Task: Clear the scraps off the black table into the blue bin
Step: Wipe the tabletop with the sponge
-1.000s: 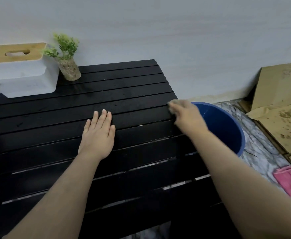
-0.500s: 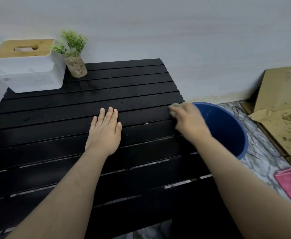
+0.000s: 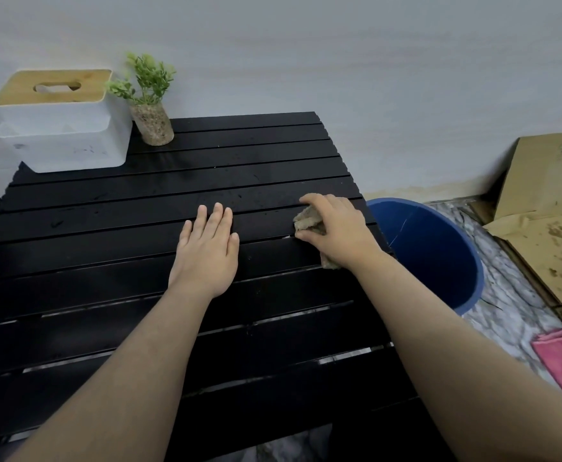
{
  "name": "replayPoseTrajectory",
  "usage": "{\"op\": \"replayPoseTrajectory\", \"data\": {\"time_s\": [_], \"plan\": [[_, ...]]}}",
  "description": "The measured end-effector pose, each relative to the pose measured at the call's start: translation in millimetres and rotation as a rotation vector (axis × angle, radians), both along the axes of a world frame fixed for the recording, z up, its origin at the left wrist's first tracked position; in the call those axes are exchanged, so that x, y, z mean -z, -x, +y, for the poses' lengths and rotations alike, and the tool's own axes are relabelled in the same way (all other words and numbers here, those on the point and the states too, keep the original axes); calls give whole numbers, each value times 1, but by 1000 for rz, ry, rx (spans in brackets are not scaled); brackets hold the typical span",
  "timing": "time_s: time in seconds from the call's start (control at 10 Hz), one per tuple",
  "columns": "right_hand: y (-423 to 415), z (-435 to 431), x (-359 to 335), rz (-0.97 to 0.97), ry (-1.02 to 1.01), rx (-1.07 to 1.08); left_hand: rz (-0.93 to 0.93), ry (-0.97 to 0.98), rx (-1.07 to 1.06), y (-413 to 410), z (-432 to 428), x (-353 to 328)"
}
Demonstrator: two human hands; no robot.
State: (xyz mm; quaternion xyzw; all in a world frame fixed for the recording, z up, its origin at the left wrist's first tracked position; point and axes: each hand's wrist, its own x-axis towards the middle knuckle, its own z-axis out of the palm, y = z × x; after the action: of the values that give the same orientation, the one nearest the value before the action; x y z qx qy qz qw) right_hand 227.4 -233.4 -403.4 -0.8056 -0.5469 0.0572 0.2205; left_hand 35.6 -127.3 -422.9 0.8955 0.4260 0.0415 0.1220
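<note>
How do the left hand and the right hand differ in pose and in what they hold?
The left hand lies flat, fingers straight; the right hand has curled fingers. The left hand holds nothing; the right hand grips a tan cloth. The left hand is near the middle of the black table; the right hand is at its right edge, by the blue bin. Both rest on it.

A tan cloth is being gripped by the curled fingers of the right hand against the black table, the blue bin to their right. The left hand is being rested flat to their left.
</note>
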Motion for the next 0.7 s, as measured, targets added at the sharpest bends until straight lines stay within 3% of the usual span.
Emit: {"op": "replayPoseTrajectory", "data": {"time_s": [0.1, 0.2, 0.4, 0.5, 0.7], "plan": [[-1, 3, -3, 4, 25, -64, 1, 2, -3, 0, 0, 0], [-2, -5, -5, 143, 2, -116, -4, 0, -5, -1, 0, 1], [-2, 7, -6, 5, 84, -90, 1, 0, 0, 0, 0, 0], [-5, 2, -4, 66, 50, -197, -4, 4, -3, -1, 0, 0], [11, 13, 7, -165, -58, -151, -7, 3, -2, 0, -1, -1]]}}
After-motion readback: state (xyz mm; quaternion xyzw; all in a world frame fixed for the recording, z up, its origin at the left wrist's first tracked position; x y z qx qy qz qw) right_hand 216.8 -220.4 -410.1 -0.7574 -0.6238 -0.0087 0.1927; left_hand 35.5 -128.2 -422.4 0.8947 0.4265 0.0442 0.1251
